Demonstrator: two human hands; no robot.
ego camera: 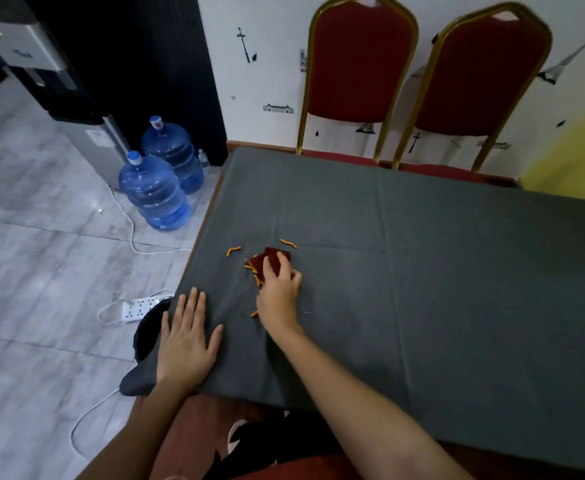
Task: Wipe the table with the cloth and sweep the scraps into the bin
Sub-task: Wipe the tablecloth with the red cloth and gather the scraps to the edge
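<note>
**Cloth soft, scraps light**

Cloth, dark red and folded small, lies under our right hand, whose fingers press down on it, curled over its near edge. We judge it limp and light, best held flat under the palm. Orange scraps lie scattered around the cloth, some apart; they look dry and easily flicked. Our left hand rests open and flat, holding nothing, near the cloth on the table. A dark bin sits past that hand, below the edge.
</note>
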